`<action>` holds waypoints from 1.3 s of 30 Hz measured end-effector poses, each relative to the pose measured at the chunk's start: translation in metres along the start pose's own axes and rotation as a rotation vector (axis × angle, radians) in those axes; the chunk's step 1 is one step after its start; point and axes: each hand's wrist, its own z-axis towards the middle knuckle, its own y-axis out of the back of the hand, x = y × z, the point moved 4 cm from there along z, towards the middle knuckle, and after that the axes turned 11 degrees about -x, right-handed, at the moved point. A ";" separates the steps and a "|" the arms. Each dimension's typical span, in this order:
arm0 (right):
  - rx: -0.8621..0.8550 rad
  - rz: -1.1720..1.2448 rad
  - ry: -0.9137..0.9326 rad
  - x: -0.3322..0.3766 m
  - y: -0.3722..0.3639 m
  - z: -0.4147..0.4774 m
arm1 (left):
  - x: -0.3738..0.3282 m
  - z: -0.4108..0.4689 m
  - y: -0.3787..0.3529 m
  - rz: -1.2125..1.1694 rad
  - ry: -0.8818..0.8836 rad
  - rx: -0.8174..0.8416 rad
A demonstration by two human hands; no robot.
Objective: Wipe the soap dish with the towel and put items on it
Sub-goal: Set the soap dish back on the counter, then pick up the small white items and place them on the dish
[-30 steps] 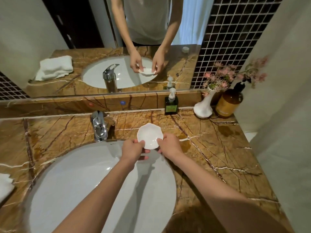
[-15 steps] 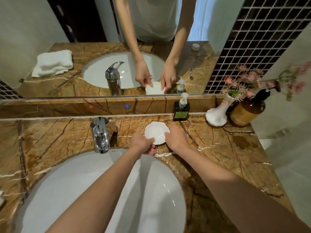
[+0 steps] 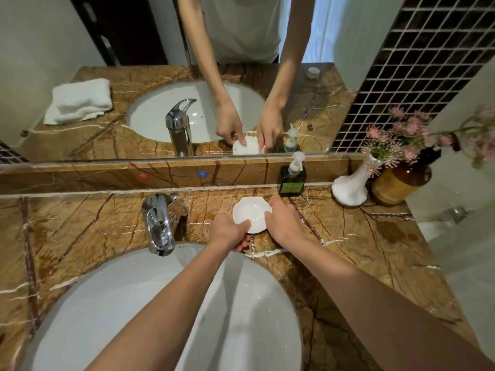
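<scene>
Head camera view, looking down at a brown marble bathroom counter (image 3: 375,253) with a white oval sink (image 3: 112,303) set into it and a mirror (image 3: 160,76) along the back wall. Both bare hands hold a small white soap dish (image 3: 253,214) with a scalloped rim, over the counter just behind the sink's back edge. The left hand (image 3: 227,232) grips the dish's near left rim, thumb on top and fingers curled underneath. The right hand (image 3: 284,223) closes around its right rim. Whether the dish rests on the marble or sits slightly above it cannot be told. A chrome faucet (image 3: 158,223) stands to the left of the dish. Just behind the dish, against the backsplash, is a dark green pump bottle (image 3: 292,180). Further right stand a white vase (image 3: 349,187) of pink flowers and, beside it, an amber bottle (image 3: 399,183). A folded white towel (image 3: 79,101) shows only in the mirror reflection, lying on the counter well away from the dish.
</scene>
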 end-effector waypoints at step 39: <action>-0.138 -0.183 0.279 -0.179 0.148 -0.296 | 0.087 -0.306 -0.057 0.764 -1.118 -0.186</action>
